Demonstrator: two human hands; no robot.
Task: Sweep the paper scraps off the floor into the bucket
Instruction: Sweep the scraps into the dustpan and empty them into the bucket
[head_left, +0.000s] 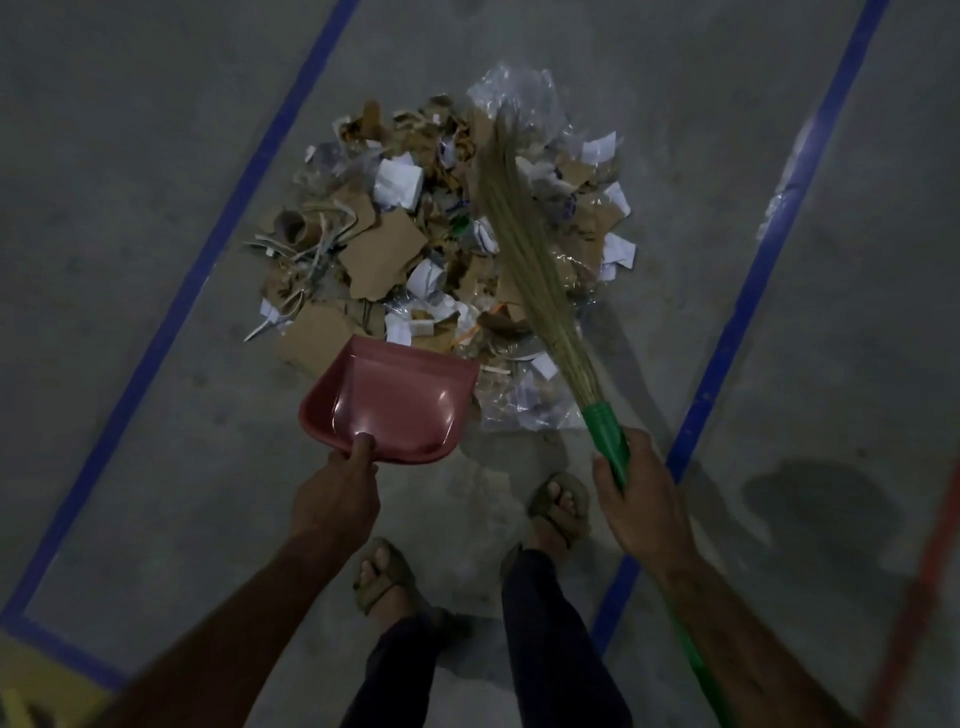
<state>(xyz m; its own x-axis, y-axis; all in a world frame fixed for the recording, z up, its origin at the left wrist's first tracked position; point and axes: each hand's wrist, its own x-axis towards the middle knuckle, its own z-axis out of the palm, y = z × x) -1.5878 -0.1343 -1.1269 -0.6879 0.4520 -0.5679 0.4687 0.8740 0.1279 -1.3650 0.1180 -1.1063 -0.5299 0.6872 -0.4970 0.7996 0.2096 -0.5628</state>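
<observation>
Your paper scraps (415, 234) lie heaped on the grey floor (130, 182) between two blue tape lines (197, 270): torn brown cardboard, crumpled white paper and clear plastic film. Your left hand (337, 499) grips the pink dustpan (395, 400), fingers curled at its rear edge, its mouth touching the heap. Your right hand's (639, 493) fingers wrap the broom's (524, 244) green handle, bristles lying across the pile.
</observation>
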